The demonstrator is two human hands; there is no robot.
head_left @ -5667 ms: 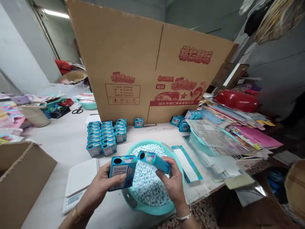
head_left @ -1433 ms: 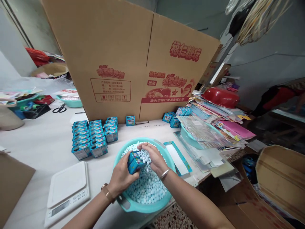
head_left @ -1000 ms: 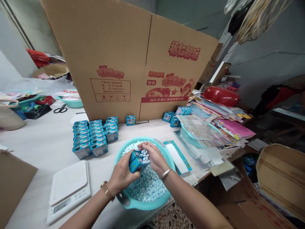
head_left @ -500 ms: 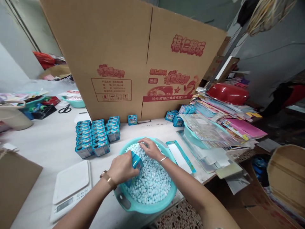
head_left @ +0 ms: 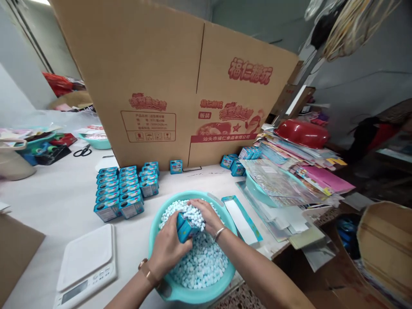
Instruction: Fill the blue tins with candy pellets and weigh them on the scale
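My left hand [head_left: 168,246] is closed around a small blue box [head_left: 187,231], or perhaps two side by side, held tilted above a turquoise basin [head_left: 189,296]. Pale blue and white candy pellets [head_left: 201,268] fill much of that basin. My right hand [head_left: 208,218] cups a heap of the pellets against the upper end of the held box. Pellets lie over the box top, so its opening is hidden. Rows of similar blue boxes [head_left: 131,206] stand to the left, and a single blue box [head_left: 176,167] stands by the carton.
A white digital scale [head_left: 86,257] lies at the left front. Behind the basin rises a large cardboard carton [head_left: 154,64]. A blue-edged white tray [head_left: 243,221], stacked papers [head_left: 280,176] and a red basin [head_left: 302,133] are on the right. Scissors [head_left: 83,150] lie at the back left.
My right hand has gathered a heap of pellets and brought it against the box. My left hand has turned the box upward. The view has shifted slightly.
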